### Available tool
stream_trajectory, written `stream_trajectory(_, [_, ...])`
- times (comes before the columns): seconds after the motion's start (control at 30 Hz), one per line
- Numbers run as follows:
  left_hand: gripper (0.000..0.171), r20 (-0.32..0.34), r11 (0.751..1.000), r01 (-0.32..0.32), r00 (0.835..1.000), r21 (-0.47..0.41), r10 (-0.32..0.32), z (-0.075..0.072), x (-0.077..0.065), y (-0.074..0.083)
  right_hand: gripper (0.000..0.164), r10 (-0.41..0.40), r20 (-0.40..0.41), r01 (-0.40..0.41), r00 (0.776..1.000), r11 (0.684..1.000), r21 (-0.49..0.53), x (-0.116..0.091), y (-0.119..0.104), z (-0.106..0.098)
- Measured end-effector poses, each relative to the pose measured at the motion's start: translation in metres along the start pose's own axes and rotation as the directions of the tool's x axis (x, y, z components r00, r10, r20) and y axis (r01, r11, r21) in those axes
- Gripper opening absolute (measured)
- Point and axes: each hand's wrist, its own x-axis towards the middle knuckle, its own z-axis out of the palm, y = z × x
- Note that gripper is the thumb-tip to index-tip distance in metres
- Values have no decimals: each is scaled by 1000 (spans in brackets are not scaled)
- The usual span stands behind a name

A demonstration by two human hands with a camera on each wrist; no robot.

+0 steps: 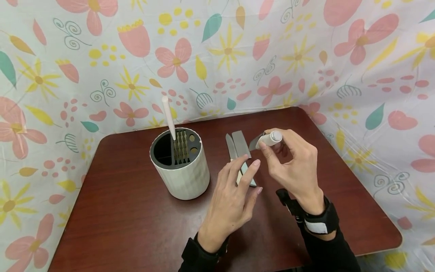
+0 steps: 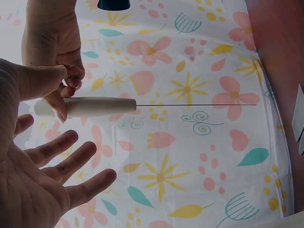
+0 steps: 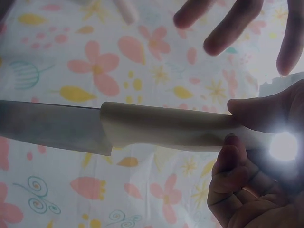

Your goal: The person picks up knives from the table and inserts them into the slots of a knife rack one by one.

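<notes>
My right hand [image 1: 300,166] pinches the butt end of a white-handled knife [image 1: 270,138] between thumb and fingers, with its blade pointing down. In the right wrist view the knife's smooth handle [image 3: 166,126] and broad blade [image 3: 52,127] show fully. My left hand [image 1: 231,200] hovers palm down with fingers spread, holding nothing. Just beyond its fingertips lie a narrow-bladed knife [image 1: 231,145] and a wide rectangular blade [image 1: 241,143] on the table, their lower parts partly hidden by that hand. The left wrist view shows the held knife's blade [image 2: 194,105] edge-on.
A white round knife holder [image 1: 185,183] with a black slotted insert stands left of the hands. One white handle [image 1: 168,117] sticks up from it. The brown table [image 1: 129,211] backs onto a flowered cloth [image 1: 224,75], which also hangs along the right.
</notes>
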Motion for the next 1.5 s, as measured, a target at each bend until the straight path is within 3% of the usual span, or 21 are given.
stream_trajectory(0.23, [61,-12,1000,-9,1000,-5,9,0,3,1,21,-14,31,12,999,998,54,-3,-9,0])
stream_trajectory(0.7, [67,-63,999,-35,997,-37,33,-3,8,3,24,-96,82,94,992,995,31,-9,-18,0])
stream_trajectory(1.5, [86,-32,999,-26,999,-30,25,-5,8,6,27,-109,126,103,986,993,58,-12,-30,-2])
